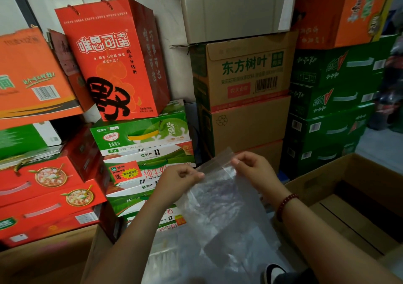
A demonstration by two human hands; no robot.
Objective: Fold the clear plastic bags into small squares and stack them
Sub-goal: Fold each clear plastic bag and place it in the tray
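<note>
While both hands hold it up in the air, the clear plastic bag (pixel 218 198) hangs full-length and unfolded in front of the stacked drink cartons, so the folding of this one looks barely begun. The left hand (pixel 177 180) pinches the bag's upper edge between thumb and curled fingers, and the right hand (pixel 254 167), with a red bead bracelet (pixel 284 205) on its wrist, pinches the same edge a little further along, near the top corner that sticks up between them. Each grip is closed on the plastic; neither hand is free. Below the hanging bag lies more clear plastic (pixel 174 259), loose and overlapping, seemingly further bags waiting their turn, though how many cannot be told. No finished small square or stack shows anywhere in view, so by my reading nearly all the task is left: this bag needs its first fold, then repeated halving, then a place to rest. An open brown cardboard box (pixel 357 198) stands just to the right, and a dark shoe (pixel 273 272) peeks in at the bottom edge.
</note>
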